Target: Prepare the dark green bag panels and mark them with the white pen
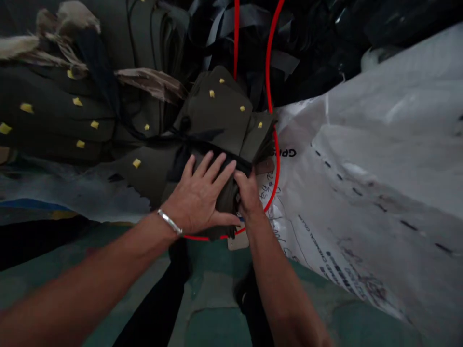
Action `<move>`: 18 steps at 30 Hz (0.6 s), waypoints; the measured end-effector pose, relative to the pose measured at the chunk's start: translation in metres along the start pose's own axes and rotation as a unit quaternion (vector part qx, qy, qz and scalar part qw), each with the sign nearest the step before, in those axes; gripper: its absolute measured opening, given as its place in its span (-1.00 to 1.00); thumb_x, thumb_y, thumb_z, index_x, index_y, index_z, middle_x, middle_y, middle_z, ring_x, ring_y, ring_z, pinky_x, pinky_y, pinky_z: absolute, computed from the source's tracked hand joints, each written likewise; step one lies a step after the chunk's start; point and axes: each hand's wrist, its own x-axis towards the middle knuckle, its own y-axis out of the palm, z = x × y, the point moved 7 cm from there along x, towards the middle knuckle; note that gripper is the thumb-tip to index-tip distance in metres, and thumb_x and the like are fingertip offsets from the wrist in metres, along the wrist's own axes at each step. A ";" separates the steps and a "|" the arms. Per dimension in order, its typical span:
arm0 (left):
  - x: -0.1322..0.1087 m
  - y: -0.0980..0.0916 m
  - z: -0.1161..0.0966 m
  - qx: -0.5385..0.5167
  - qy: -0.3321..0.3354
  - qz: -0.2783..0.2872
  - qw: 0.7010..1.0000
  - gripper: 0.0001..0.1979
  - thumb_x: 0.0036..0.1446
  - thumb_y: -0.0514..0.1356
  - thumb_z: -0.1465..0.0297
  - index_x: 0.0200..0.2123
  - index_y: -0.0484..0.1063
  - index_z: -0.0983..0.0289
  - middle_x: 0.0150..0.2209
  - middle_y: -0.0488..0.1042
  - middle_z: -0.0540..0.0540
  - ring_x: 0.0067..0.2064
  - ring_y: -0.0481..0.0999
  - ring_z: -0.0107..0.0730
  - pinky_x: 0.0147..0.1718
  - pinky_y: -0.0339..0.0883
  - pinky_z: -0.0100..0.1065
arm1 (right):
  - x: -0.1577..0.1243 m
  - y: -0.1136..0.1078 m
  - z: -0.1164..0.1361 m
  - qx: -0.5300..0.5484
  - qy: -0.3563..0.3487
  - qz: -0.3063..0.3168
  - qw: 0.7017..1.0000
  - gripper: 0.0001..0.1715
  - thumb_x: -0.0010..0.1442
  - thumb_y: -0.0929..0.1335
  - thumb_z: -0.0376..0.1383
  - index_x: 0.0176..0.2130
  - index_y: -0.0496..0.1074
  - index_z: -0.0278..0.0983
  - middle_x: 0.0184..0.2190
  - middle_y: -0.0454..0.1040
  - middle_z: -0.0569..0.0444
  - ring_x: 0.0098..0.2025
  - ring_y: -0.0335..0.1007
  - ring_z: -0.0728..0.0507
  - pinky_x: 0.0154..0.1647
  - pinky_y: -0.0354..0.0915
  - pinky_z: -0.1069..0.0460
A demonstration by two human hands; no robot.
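A bundle of dark olive cut fabric pieces (220, 113), marked with small yellow stickers, lies in front of me. A dark cloth strip (159, 140) crosses it and looks knotted near the middle. My left hand (200, 193), with a bracelet at the wrist, rests flat on the bundle with fingers spread. Beside it, my right hand (249, 193) grips the bundle's right edge, thumb on top; its fingers are mostly hidden beneath. A red cord (278, 159) loops down past the bundle's right side and under its near end. A small tan card (238, 241) shows below.
More olive fabric stacks (54, 113), tied with pale cloth strips (152, 79), lie to the left. A large white printed sack (379, 183) spreads across the right. Dark strips and bags (307, 38) fill the back. Below is a green floor (217, 327) with my legs.
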 end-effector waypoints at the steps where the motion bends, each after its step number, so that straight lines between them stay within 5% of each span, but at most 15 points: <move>1: 0.010 0.012 0.008 0.017 -0.002 0.016 1.000 0.12 -0.04 0.16 -0.24 0.37 -0.10 0.35 0.39 -0.07 0.31 0.39 -0.16 0.28 0.28 -0.30 0.32 | -0.002 0.003 0.002 0.009 0.003 0.017 1.000 -0.27 0.08 0.40 -0.20 0.22 0.21 -0.17 0.02 0.47 0.11 0.07 0.37 -0.16 0.22 0.22 -0.15; 5: 0.017 0.049 0.039 0.061 0.008 0.053 0.997 0.09 0.00 0.18 -0.18 0.39 -0.16 0.32 0.41 -0.12 0.22 0.40 -0.26 0.27 0.25 -0.53 0.34 | -0.012 -0.011 -0.003 0.045 -0.005 0.059 0.997 -0.18 0.15 0.35 -0.22 0.33 0.05 -0.12 0.20 0.35 0.10 0.21 0.27 -0.14 0.29 0.15 -0.16; 8: 0.008 0.059 0.039 0.085 0.037 0.064 0.994 0.03 -0.01 0.25 -0.08 0.37 -0.09 0.27 0.40 -0.05 0.16 0.40 -0.24 0.17 0.25 -0.64 0.30 | -0.034 -0.045 -0.024 0.015 -0.031 0.025 0.999 -0.10 0.15 0.37 -0.19 0.36 -0.03 -0.13 0.35 0.11 0.09 0.37 0.00 -0.10 0.38 -0.05 -0.13; 10: 0.004 0.058 0.034 0.093 0.040 0.059 0.993 -0.05 0.05 0.24 -0.03 0.36 -0.09 0.25 0.40 -0.04 0.11 0.40 -0.23 0.08 0.26 -0.63 0.28 | -0.061 -0.070 -0.051 -0.044 -0.002 -0.020 0.999 -0.07 0.16 0.37 -0.12 0.37 -0.06 -0.17 0.37 0.07 0.03 0.38 -0.01 -0.11 0.37 0.00 -0.13; 14: 0.003 0.057 0.030 0.093 0.038 0.050 0.994 -0.16 0.17 0.15 0.05 0.36 -0.14 0.26 0.40 -0.05 0.08 0.40 -0.24 0.01 0.26 -0.58 0.29 | -0.133 -0.116 -0.115 -0.193 0.086 -0.121 0.970 -0.31 0.27 0.24 -0.02 0.26 0.19 -0.30 0.13 0.42 -0.12 0.10 0.41 -0.17 0.13 0.32 -0.14; 18: 0.006 0.066 0.037 0.077 0.052 0.054 0.994 -0.05 0.08 0.23 0.00 0.37 -0.12 0.26 0.41 -0.09 0.12 0.40 -0.26 0.20 0.21 -0.76 0.30 | -0.180 -0.144 -0.196 -0.333 0.208 -0.094 0.915 -0.62 0.26 0.35 -0.10 -0.09 0.46 -0.35 -0.25 0.55 -0.01 -0.25 0.51 -0.13 -0.14 0.44 -0.11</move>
